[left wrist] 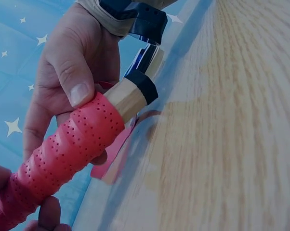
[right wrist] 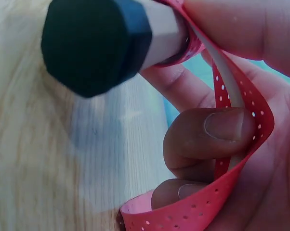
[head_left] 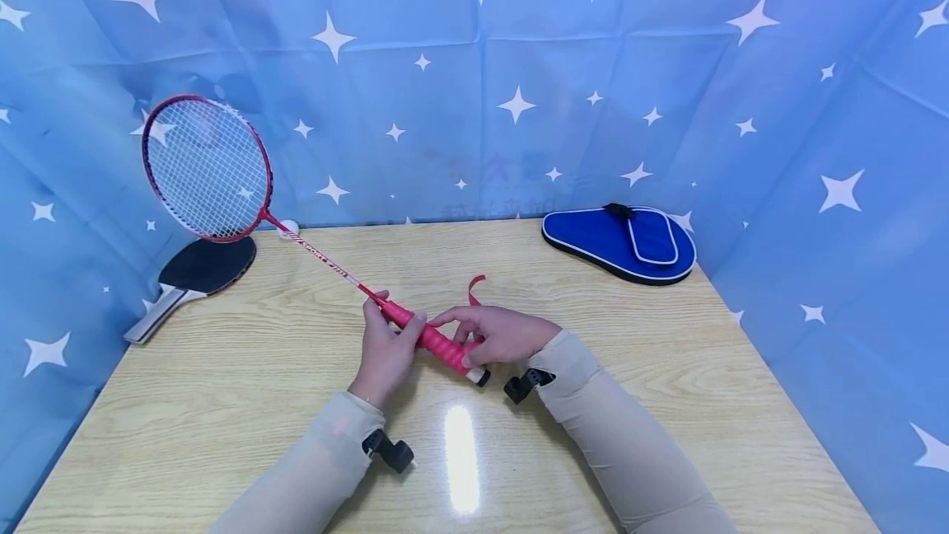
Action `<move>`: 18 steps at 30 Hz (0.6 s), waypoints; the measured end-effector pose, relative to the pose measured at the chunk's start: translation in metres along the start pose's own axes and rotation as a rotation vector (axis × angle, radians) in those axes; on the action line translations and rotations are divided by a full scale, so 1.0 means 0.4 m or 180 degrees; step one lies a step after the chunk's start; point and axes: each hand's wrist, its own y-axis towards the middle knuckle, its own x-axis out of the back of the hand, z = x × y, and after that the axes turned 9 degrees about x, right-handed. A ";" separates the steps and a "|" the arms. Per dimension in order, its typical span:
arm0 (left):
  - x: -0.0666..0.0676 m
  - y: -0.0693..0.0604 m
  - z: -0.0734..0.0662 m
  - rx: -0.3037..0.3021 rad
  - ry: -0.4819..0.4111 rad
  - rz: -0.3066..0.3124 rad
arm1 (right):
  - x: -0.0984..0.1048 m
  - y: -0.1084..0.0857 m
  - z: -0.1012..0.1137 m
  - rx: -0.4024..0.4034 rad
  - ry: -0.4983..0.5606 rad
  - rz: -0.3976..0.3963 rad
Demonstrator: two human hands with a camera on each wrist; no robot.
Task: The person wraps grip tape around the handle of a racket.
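A red badminton racket (head_left: 322, 257) is held slanting above the table, its strung head up at the left. My left hand (head_left: 387, 357) grips the upper end of its handle. Perforated pink-red grip tape (left wrist: 70, 142) spirals round the handle. A short stretch of bare wood (left wrist: 126, 99) and a black end cap (right wrist: 92, 45) show at the butt. My right hand (head_left: 511, 334) has its thumb on the tape beside that bare wood. Its curled fingers hold the tape's loose strip (right wrist: 198, 209), which loops through them; the free tail curls up behind this hand.
A black table tennis bat (head_left: 209, 264) lies at the table's left edge, with a white ball (head_left: 288, 228) near the back edge. A blue bat case (head_left: 593, 236) lies at the back right. Starred blue cloth (head_left: 445, 105) hangs behind the wooden table (head_left: 652, 369).
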 end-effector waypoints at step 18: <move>0.000 -0.003 -0.005 -0.0031 -0.0022 0.0027 | 0.004 -0.002 -0.006 -0.0157 0.0094 0.0028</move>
